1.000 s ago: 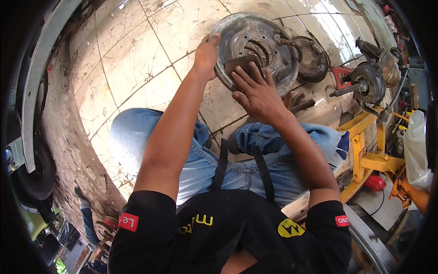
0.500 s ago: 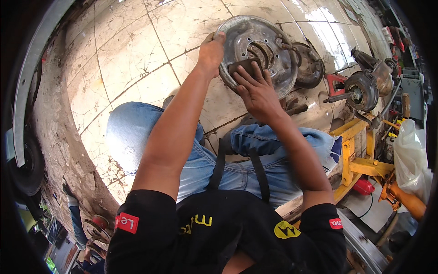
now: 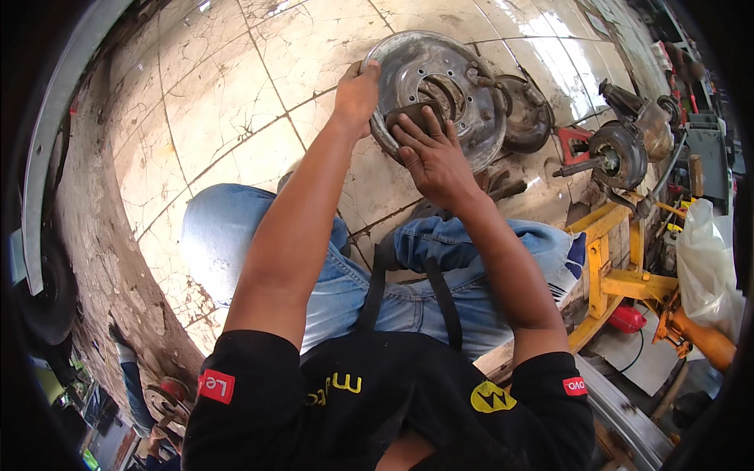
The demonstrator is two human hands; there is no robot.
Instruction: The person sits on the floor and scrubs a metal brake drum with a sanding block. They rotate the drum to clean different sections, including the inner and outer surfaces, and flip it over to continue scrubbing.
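Note:
A round metal brake backing plate (image 3: 481,125), worn and grey with a ring of bolt holes, is tilted up in front of me. My left hand (image 3: 357,98) grips its rim at the left, thumb over the edge. Flat on the plate's lower left face, my right hand (image 3: 432,157) presses a dark brown piece of sandpaper (image 3: 400,118), fingers spread across it. Part of the sheet is hidden under the fingers. Just behind the plate, on the right, a second dark backing plate (image 3: 530,118) lies on the tiles.
To the right stands an axle assembly with a hub (image 3: 618,153), near a red stand (image 3: 575,145). A yellow metal frame (image 3: 609,271) and a clear plastic bag (image 3: 703,255) are closer on that side. Cracked floor tiles (image 3: 220,102) stretch left. Another person's arm (image 3: 132,377) shows at lower left.
The backing plate and both my hands have shifted slightly left. The right hand with the sandpaper has slid a little along the plate's face.

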